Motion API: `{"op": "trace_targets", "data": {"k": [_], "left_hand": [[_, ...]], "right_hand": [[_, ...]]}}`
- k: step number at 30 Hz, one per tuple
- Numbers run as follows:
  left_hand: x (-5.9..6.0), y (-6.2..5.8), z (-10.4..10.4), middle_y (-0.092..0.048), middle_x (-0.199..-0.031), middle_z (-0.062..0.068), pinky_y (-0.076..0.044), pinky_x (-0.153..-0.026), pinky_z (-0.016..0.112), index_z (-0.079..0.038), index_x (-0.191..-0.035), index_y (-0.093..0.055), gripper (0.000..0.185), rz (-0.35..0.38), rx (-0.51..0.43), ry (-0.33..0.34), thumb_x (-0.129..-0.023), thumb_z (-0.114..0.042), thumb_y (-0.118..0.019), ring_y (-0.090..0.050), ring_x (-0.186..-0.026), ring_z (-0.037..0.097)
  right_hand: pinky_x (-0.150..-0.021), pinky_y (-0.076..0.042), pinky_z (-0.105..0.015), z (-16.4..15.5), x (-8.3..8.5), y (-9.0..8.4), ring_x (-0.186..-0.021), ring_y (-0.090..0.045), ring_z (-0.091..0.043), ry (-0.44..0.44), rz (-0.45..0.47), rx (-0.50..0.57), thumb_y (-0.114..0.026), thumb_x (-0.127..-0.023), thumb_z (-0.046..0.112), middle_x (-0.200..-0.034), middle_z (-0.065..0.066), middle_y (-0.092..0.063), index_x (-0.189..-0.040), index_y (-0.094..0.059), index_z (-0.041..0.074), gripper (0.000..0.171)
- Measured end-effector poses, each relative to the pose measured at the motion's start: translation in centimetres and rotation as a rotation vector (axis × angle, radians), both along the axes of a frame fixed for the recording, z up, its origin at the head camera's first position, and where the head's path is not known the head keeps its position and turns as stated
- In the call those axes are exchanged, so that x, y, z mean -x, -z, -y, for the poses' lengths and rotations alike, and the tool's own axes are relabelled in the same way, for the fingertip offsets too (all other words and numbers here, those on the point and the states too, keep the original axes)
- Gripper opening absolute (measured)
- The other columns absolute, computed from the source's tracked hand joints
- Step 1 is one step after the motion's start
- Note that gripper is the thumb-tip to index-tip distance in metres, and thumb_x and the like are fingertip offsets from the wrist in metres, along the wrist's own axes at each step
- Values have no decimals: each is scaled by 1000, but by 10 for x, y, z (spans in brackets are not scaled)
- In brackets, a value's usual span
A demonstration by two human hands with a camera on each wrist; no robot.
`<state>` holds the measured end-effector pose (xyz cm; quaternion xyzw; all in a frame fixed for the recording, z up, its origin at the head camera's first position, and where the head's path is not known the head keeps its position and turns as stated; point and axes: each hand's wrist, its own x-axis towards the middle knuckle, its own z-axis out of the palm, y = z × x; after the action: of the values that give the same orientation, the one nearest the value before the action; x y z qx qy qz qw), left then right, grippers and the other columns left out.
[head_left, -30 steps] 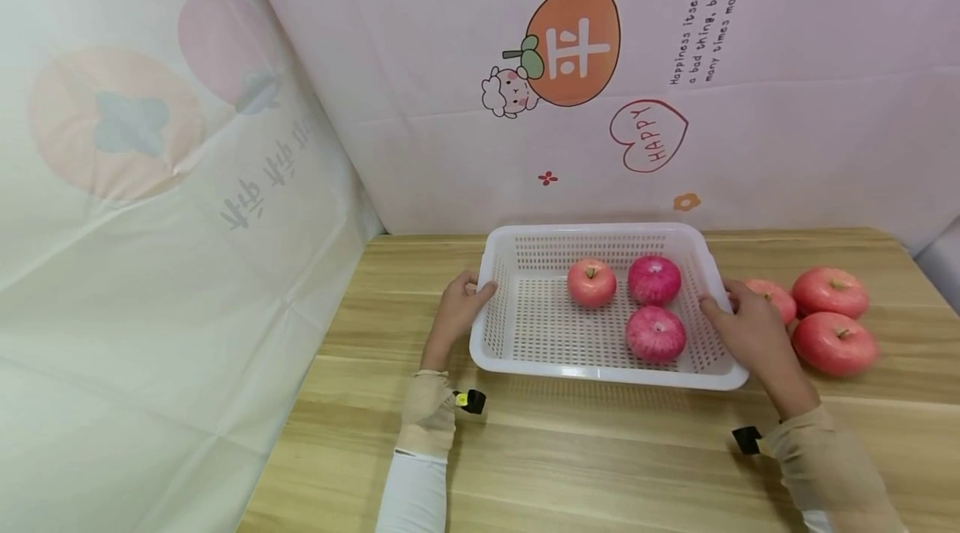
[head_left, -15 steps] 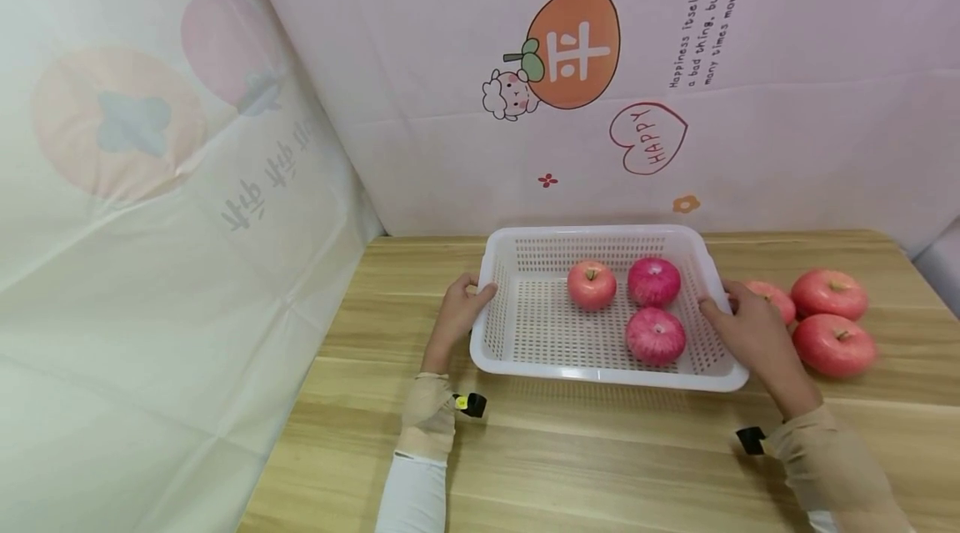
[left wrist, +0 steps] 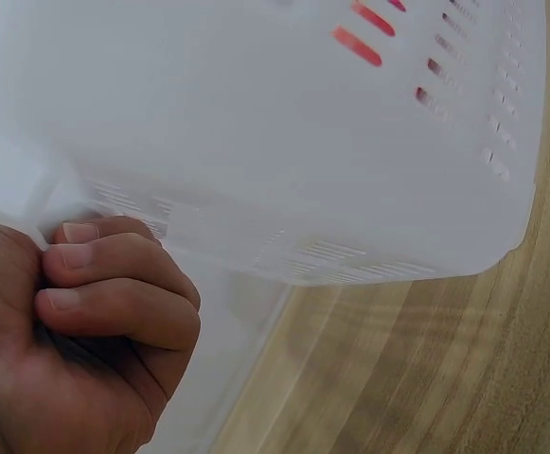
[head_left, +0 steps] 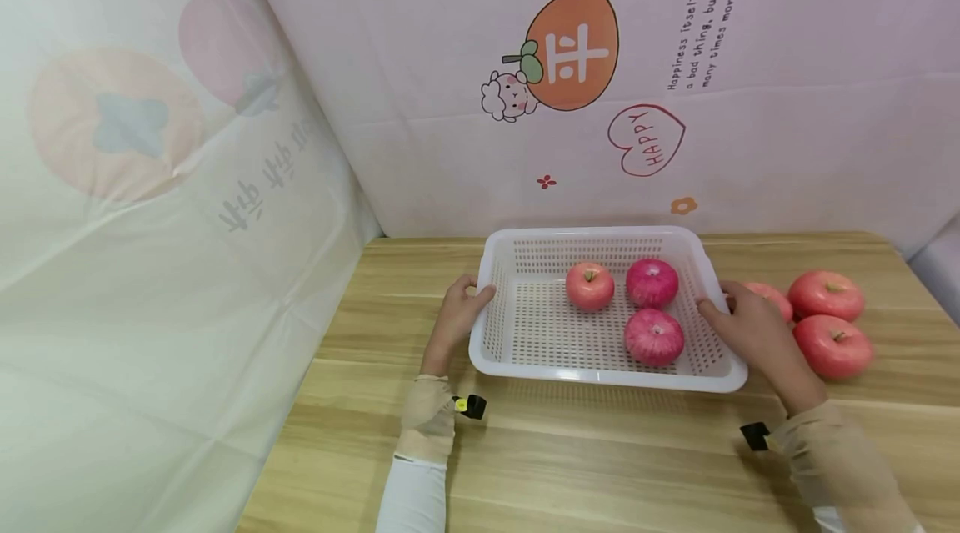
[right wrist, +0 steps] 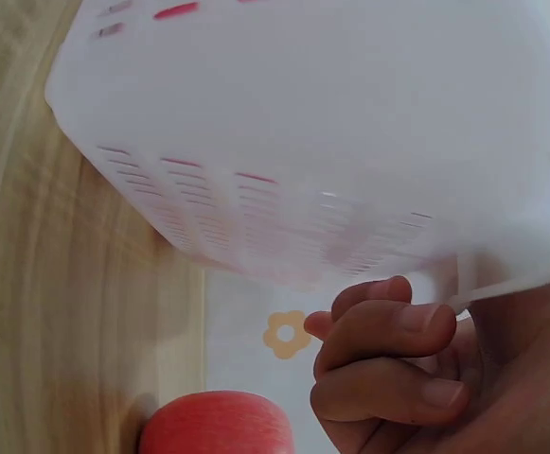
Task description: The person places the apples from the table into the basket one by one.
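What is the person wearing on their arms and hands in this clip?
Both hands, left hand and right hand, are bare. Each forearm has a beige sleeve over a white sleeve. A small black device sits at each wrist; the left device has a yellow mark.

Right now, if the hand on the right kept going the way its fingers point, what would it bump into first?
The right hand grips the white basket at its right rim, fingers pointing left, into the basket. Pushing on, it would probably meet the nearest apple first, though depth is hard to judge.
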<state>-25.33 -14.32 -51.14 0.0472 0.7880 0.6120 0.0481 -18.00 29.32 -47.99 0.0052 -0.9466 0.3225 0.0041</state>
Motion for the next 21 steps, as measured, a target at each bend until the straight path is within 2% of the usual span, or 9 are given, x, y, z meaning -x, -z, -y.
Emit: {"op": "trace_targets", "data": {"k": [3, 5, 10, 17, 21], "left_hand": [[0, 0, 0, -78, -101, 27, -67, -64, 38, 0, -119, -61, 32, 4, -9, 5, -106, -29, -62, -81, -77, 29], [0, 1, 0, -78, -101, 27, -67, -64, 39, 0, -118, -60, 31, 7, -12, 6, -106, -29, -62, -81, -76, 28], [0, 0, 0, -78, -100, 27, -67, -64, 39, -1, -118, -61, 30, 12, -10, 4, -106, -28, -62, -81, -76, 29], [0, 2, -1, -78, -100, 26, -67, -64, 39, -1, -117, -61, 30, 12, -13, -5, -105, -29, -62, -81, -76, 26], [-1, 0, -1, -78, -100, 25, -67, -64, 39, -1, -117, -60, 30, 9, -9, -10, -105, -29, -62, -81, -76, 27]], "right_hand": [[-74, -65, -55, -2, 1, -2, -94, -73, -43, -20, 0, -22, -55, -109, 39, -120, -44, -65, -144, -45, -21, 70], [-70, -63, -48, -3, 2, -5, -88, -71, -38, -26, 0, -44, -54, -109, 43, -112, -38, -68, -143, -46, -21, 73], [-60, -50, -33, -5, 4, -14, -78, -63, -27, -7, 21, -89, -51, -108, 57, -98, -23, -68, -145, -49, -14, 80], [-54, -52, -34, -12, 5, -23, -74, -64, -23, -18, 21, -109, -49, -108, 59, -112, -31, -68, -147, -48, -13, 81], [-54, -52, -34, -16, 5, -28, -76, -64, -24, -29, 9, -103, -50, -108, 57, -114, -33, -68, -147, -49, -12, 79]]}}
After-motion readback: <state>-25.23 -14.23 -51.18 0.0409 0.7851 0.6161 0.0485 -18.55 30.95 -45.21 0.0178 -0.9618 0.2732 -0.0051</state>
